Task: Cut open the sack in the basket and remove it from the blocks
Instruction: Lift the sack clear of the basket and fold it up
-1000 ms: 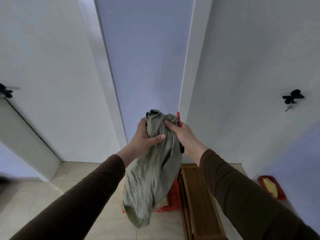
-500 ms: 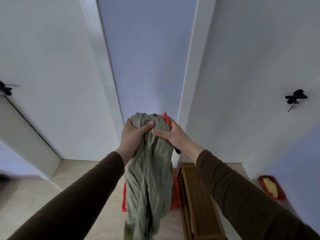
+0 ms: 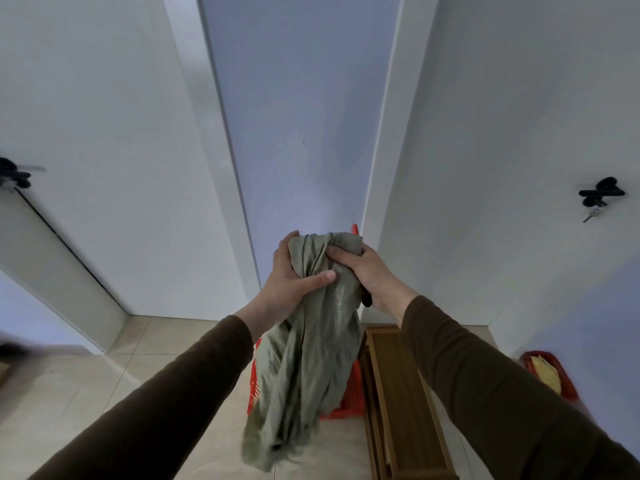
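Observation:
A limp grey-green sack (image 3: 308, 368) hangs in the air in front of me, its lower end dangling above the floor. My left hand (image 3: 294, 282) grips its bunched top from the left. My right hand (image 3: 367, 271) grips the same bunch from the right and also holds a red-and-black cutting tool (image 3: 354, 229), whose red tip sticks up behind the sack. The red basket (image 3: 349, 393) stands on the floor right behind the sack, mostly hidden by it. The blocks are hidden.
A low wooden bench (image 3: 401, 403) runs along the right of the basket. A red container with something yellow (image 3: 547, 372) sits at the right wall. White doors with black handles (image 3: 601, 195) stand left and right; beige tiles (image 3: 86, 386) cover the floor.
Both hands keep regripping the sack's top, gathering it upward. The hanging end has risen higher off the floor than half a second ago, and the hands shifted slightly right.

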Action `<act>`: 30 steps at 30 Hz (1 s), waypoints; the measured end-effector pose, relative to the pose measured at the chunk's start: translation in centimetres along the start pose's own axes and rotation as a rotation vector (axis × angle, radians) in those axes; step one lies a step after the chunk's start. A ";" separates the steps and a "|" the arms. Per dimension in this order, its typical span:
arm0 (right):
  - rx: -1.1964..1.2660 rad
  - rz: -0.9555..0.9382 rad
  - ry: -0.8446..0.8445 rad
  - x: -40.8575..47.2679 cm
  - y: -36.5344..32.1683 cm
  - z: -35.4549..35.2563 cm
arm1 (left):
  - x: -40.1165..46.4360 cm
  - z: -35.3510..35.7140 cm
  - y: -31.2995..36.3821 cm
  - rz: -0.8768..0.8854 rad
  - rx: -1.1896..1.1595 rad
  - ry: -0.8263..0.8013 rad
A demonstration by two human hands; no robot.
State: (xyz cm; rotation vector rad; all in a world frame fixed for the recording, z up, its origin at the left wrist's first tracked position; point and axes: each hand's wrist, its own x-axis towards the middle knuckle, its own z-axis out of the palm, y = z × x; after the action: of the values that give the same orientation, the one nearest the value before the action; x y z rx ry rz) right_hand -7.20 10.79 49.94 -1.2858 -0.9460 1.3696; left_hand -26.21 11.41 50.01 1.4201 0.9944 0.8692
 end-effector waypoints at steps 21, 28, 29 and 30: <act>-0.228 -0.187 -0.067 -1.1 2.1 0.7 | 2.1 -0.8 0.5 -0.107 0.117 0.350; 0.006 -0.070 0.143 -0.8 1.1 0.5 | 0.6 0.0 0.0 0.074 0.068 0.071; 0.046 -0.020 0.156 -0.9 1.0 0.5 | 0.3 0.1 -0.3 0.096 0.079 0.058; 0.091 0.049 0.167 -0.9 0.9 0.5 | 0.0 0.1 -0.6 0.109 0.111 0.060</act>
State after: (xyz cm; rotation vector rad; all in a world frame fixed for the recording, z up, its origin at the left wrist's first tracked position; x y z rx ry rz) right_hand -7.91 9.78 49.34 -1.3389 -0.7345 1.3056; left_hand -26.14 11.33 49.44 1.5624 1.0315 0.9538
